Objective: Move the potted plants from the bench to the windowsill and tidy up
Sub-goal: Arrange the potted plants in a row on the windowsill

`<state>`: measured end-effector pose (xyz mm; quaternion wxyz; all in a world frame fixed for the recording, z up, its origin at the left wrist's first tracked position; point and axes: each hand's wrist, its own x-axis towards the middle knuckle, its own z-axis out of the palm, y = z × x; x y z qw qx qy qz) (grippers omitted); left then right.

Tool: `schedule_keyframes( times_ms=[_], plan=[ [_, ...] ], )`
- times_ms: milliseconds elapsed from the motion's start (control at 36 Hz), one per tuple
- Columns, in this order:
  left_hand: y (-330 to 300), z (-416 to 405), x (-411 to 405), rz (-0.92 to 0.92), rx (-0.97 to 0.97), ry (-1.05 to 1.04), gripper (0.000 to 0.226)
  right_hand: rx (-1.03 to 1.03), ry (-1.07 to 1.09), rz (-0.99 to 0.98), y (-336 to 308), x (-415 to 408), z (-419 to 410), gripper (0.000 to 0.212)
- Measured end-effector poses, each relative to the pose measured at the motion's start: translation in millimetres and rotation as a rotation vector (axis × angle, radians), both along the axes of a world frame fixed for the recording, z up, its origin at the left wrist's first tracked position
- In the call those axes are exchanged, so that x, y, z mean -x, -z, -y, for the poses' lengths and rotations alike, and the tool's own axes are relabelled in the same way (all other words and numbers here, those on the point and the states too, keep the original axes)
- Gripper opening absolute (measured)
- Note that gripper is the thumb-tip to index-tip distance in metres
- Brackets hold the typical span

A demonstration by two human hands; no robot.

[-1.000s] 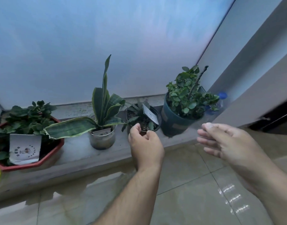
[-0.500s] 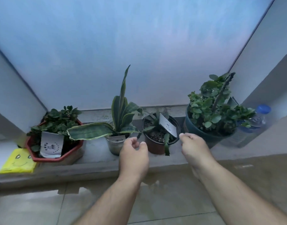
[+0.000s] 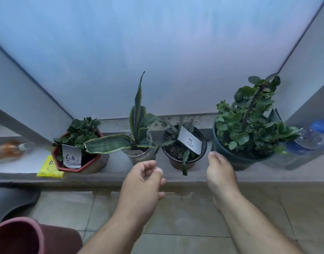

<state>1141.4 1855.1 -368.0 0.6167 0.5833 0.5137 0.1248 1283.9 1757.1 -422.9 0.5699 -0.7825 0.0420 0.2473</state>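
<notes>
Four potted plants are seen standing upright in a row on the windowsill [image 3: 194, 177]: a red octagonal pot [image 3: 78, 163], a metal pot [image 3: 139, 154] whose snake plant has its tallest leaf pointed straight up and one long leaf laid leftward, a small brown pot [image 3: 183, 160] with a white tag [image 3: 189, 142], and a dark blue pot [image 3: 236, 158]; frosted glass is behind, tiled floor below (a water bottle [image 3: 308, 142] at far right); the left hand [image 3: 142, 182] is loosely curled, holding nothing; the right hand [image 3: 220, 173] appears relaxed, empty, just beside the brown pot
</notes>
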Motion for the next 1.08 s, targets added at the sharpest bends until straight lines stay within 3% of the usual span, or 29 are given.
schedule_keyframes(
  times_ms=[167,250,361,500,556,639,778,917,1083],
  plan=[
    [23,-8,-25,0.012,0.054,-0.017,0.024,0.008,-0.082,0.058,2,-4,-13,0.028],
    [34,-10,-37,0.028,0.075,-0.016,0.030,-0.024,-0.030,0.037,1,-10,-19,0.045],
    [49,-7,-46,0.044,0.124,-0.008,0.037,0.028,0.018,0.049,7,-10,-22,0.037],
    [55,-15,-64,0.117,0.110,-0.045,0.003,-0.011,0.133,-0.068,12,-7,-32,0.032],
    [59,-17,-66,0.119,0.076,-0.065,0.006,-0.029,0.153,-0.128,13,-5,-32,0.022],
    [66,-24,-66,0.120,0.049,-0.073,0.029,-0.070,0.177,-0.202,19,3,-29,0.009],
    [72,-35,-69,0.200,0.146,-0.078,0.030,-0.123,0.137,-0.300,18,9,-18,0.010],
    [68,-28,-66,0.240,0.231,-0.091,0.024,-0.127,0.128,-0.208,8,-6,-10,0.014],
    [66,-8,-64,0.191,0.076,-0.060,0.046,-0.160,0.097,-0.223,10,-12,-12,0.012]
  ],
)
